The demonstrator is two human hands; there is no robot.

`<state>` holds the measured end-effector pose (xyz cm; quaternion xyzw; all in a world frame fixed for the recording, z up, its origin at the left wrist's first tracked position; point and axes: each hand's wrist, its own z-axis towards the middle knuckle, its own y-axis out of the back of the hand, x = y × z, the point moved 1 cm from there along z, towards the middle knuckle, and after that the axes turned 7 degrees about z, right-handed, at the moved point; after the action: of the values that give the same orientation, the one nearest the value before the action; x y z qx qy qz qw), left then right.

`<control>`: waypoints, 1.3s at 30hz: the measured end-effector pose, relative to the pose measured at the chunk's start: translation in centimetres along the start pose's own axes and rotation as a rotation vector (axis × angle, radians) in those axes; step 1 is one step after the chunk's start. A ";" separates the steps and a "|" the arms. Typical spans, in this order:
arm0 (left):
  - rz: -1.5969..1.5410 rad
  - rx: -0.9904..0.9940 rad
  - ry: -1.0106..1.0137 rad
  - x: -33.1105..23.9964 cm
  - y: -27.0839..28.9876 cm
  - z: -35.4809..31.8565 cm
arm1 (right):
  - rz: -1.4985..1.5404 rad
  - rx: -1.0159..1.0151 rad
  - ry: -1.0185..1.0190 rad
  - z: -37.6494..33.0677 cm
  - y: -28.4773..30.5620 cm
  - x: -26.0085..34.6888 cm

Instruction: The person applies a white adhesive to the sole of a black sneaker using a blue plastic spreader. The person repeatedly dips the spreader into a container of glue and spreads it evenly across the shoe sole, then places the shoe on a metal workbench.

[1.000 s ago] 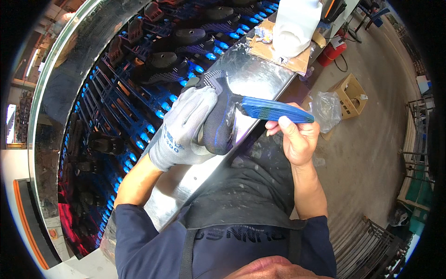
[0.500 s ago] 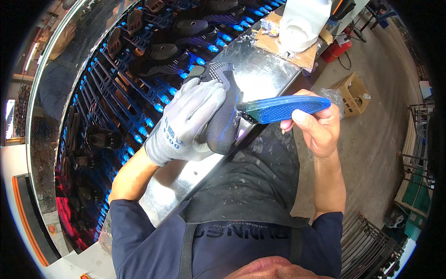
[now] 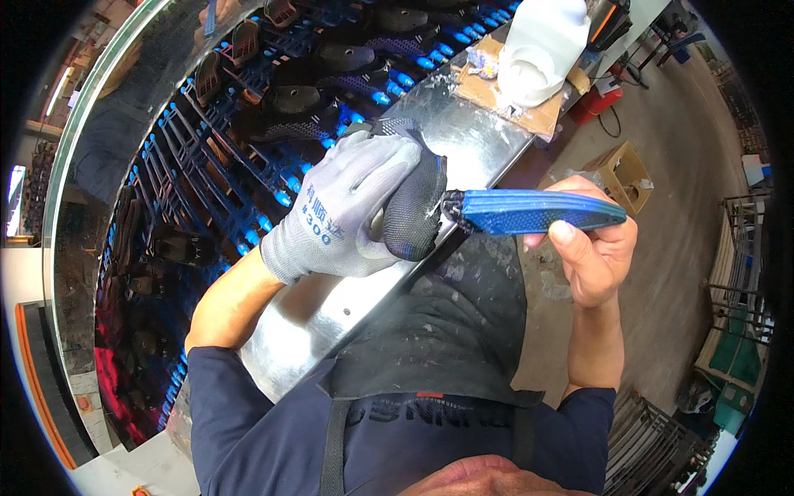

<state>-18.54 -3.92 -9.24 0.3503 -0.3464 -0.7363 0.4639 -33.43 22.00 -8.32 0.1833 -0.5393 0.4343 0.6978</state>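
Note:
My gloved left hand (image 3: 343, 202) is wrapped round a black knit shoe upper (image 3: 418, 211), holding it above the metal ledge. The upper's rounded end points toward me, and its far part is partly hidden behind the grey glove. In my bare right hand (image 3: 597, 258) is a blue-handled brush (image 3: 538, 212), pinched between thumb and fingers. Its short dark bristle end points left at the upper's right side, where pale, wet-looking strands show. Whether the bristles touch the upper there is hard to make out.
Beyond the shiny metal ledge (image 3: 467, 124) runs a rack of blue-tipped rods (image 3: 277, 198), with several dark shoes (image 3: 346, 58) on it. A white plastic container (image 3: 529, 70) sits on cardboard (image 3: 539, 117) at the ledge's far end. On the floor to the right stands a cardboard box (image 3: 620, 175).
The brush and my right hand have moved right, and the handle now lies more level. My left hand has turned the shoe upper and shifted it slightly right.

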 end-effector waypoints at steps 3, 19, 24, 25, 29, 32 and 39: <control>-0.024 0.009 -0.020 0.3 0.1 1.0 | -0.034 0.042 0.015 0.6 0.2 0.2; -0.044 0.097 -0.040 0.6 0.9 4.1 | 0.053 -0.053 -0.133 2.8 3.9 -0.7; -0.029 0.108 -0.028 0.9 0.7 3.7 | 0.176 -0.019 -0.131 2.7 3.1 -1.9; -0.029 0.108 -0.030 0.9 0.8 3.7 | 0.125 -0.013 -0.157 2.4 3.0 -1.8; -0.035 0.100 -0.044 1.3 0.7 3.6 | 0.055 0.055 -0.016 2.1 1.3 0.0; -0.033 0.102 -0.041 1.5 0.7 3.7 | -0.130 0.168 0.196 1.8 1.2 0.7; -0.057 0.119 -0.028 1.7 0.6 4.3 | -0.058 0.091 0.045 3.2 2.1 0.9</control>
<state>-22.44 -4.84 -6.87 0.3767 -0.3862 -0.7319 0.4163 -36.95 21.23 -6.81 0.2207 -0.4976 0.4422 0.7128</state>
